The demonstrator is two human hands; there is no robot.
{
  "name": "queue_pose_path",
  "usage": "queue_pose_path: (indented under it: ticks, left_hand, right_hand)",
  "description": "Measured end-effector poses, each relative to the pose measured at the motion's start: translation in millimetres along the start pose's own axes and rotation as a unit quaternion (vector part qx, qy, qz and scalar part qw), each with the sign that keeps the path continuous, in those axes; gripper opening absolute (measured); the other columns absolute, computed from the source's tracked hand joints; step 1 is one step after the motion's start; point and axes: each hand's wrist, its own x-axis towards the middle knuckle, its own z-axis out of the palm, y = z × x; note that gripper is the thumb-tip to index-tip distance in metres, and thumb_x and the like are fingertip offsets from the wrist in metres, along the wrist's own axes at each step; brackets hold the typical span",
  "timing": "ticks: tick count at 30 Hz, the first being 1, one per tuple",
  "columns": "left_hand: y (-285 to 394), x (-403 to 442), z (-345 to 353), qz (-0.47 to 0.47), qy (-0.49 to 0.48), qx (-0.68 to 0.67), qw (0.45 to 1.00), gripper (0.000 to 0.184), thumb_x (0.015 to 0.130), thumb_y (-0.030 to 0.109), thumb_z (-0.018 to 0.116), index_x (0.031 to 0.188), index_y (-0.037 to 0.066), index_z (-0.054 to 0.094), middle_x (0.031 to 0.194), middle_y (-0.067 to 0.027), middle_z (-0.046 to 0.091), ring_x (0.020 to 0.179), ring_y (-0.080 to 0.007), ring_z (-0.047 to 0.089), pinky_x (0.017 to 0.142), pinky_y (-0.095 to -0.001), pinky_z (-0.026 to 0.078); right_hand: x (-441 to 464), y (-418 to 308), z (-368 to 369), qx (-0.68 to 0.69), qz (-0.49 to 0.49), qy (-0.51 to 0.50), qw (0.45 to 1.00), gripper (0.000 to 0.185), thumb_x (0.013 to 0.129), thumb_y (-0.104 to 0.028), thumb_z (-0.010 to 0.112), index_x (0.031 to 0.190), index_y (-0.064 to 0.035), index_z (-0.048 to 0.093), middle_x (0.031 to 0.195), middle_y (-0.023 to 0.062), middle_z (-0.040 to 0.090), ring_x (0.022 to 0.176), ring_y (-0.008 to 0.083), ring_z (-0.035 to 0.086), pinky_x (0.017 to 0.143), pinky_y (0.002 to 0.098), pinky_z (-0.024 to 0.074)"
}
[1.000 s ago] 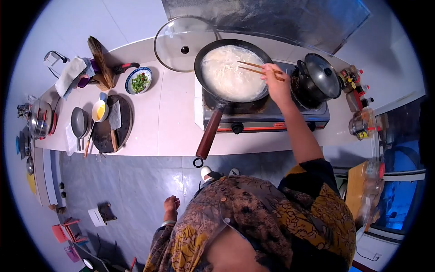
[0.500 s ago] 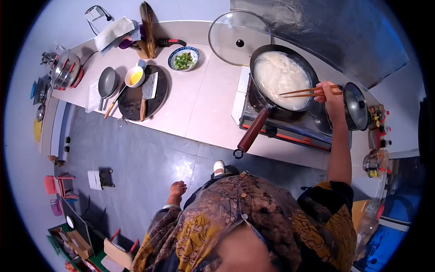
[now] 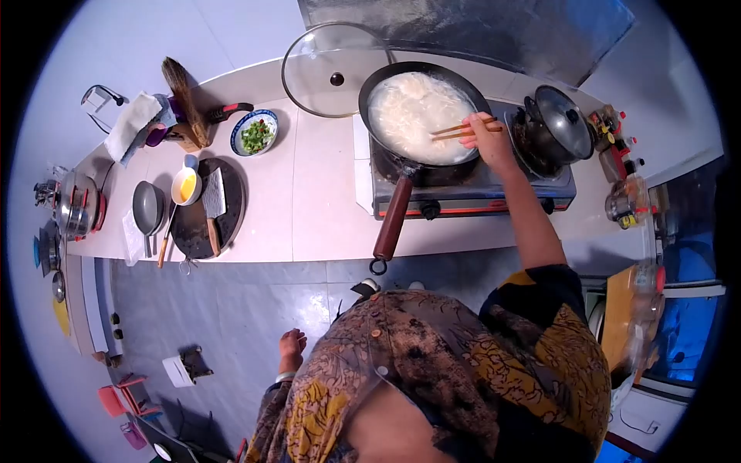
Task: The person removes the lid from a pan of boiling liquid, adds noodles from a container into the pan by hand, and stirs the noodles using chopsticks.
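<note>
My right hand (image 3: 488, 145) is closed around a pair of wooden chopsticks (image 3: 449, 134). The tips dip into white noodles in cloudy, foamy liquid (image 3: 417, 116), inside a deep black pan (image 3: 472, 87). The pan sits on the left burner of a gas stove (image 3: 455, 207), its red-brown handle (image 3: 394, 217) pointing toward me. Low on the left, my left hand (image 3: 291, 344) hangs beside my body, fingers loosely curled, holding nothing I can see. A glass lid (image 3: 316, 65) leans against the wall behind the pan.
A lidded dark pot (image 3: 559, 127) stands on the right burner. Left along the counter are a bowl of chopped greens (image 3: 256, 135), a round board (image 3: 189, 235) with a cleaver (image 3: 214, 197), a cup of yellow liquid (image 3: 185, 185) and a small grey pan (image 3: 147, 207). Seasoning bottles (image 3: 614, 139) stand far right.
The view has shifted, so the counter and stove appear farther left. My right hand still holds the chopsticks in the pan; more of the lidded pot shows. My left hand still hangs low.
</note>
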Motion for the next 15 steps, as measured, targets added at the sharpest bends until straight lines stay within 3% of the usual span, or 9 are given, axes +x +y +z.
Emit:
queue_pose_path:
  ticks: [1,3,5,8,12,15]
  left_hand:
    - [-23,19,-12,0.049,-0.026,0.031,0.998,0.02,0.084,0.02,0.055,0.095,0.003,0.055,0.08,-0.0084,0.062,0.062,-0.0185,0.059,0.05,-0.0268,0.048]
    - [-28,23,-16,0.043,-0.032,0.039,0.998,0.02,0.084,0.02,0.055,0.095,0.003,0.055,0.079,-0.0084,0.062,0.061,-0.0185,0.058,0.049,-0.0268,0.047]
    - [12,-8,3,-0.064,0.009,-0.008,0.998,0.02,0.084,0.02,0.055,0.095,0.003,0.054,0.079,-0.0084,0.061,0.06,-0.0185,0.058,0.047,-0.0268,0.046]
    - [-8,10,-4,0.024,-0.024,0.05,0.998,0.02,0.083,0.02,0.055,0.094,0.003,0.054,0.079,-0.0085,0.061,0.06,-0.0186,0.058,0.047,-0.0268,0.046]
    - [-25,34,-9,0.108,-0.061,0.1,0.987,0.02,0.083,0.02,0.055,0.094,0.003,0.055,0.08,-0.0085,0.062,0.06,-0.0187,0.059,0.048,-0.027,0.046]
    - [-10,38,-3,0.046,-0.044,0.045,0.997,0.02,0.082,0.02,0.055,0.094,0.004,0.055,0.081,-0.0082,0.062,0.062,-0.019,0.059,0.05,-0.0274,0.047]
  right_hand:
    - [-2,4,2,0.003,-0.002,0.005,1.0,0.03,0.092,-0.026,0.046,0.091,0.0006,0.06,0.078,0.0097,0.064,0.061,0.0134,0.063,0.054,0.0223,0.0494]
    - [-6,8,-3,-0.035,-0.026,0.035,0.998,0.031,0.092,-0.027,0.046,0.092,0.0006,0.061,0.079,0.0099,0.065,0.063,0.014,0.063,0.057,0.023,0.0501]
    - [-14,9,-6,-0.053,-0.043,0.06,0.996,0.03,0.092,-0.026,0.047,0.093,0.0002,0.061,0.078,0.0092,0.065,0.064,0.0137,0.063,0.059,0.0229,0.0502]
    - [-30,9,-4,-0.031,-0.023,0.019,0.999,0.026,0.092,-0.023,0.048,0.093,-0.0004,0.061,0.076,0.008,0.065,0.064,0.0131,0.063,0.06,0.0231,0.0503]
    - [-33,3,-16,-0.029,-0.066,0.077,0.994,0.023,0.092,-0.02,0.049,0.092,0.0,0.062,0.075,0.0072,0.065,0.064,0.0113,0.062,0.059,0.0227,0.0502]
    - [-37,2,-18,-0.017,-0.05,0.06,0.997,0.022,0.092,-0.019,0.051,0.092,0.0003,0.062,0.075,0.0066,0.065,0.064,0.0101,0.062,0.059,0.022,0.05]
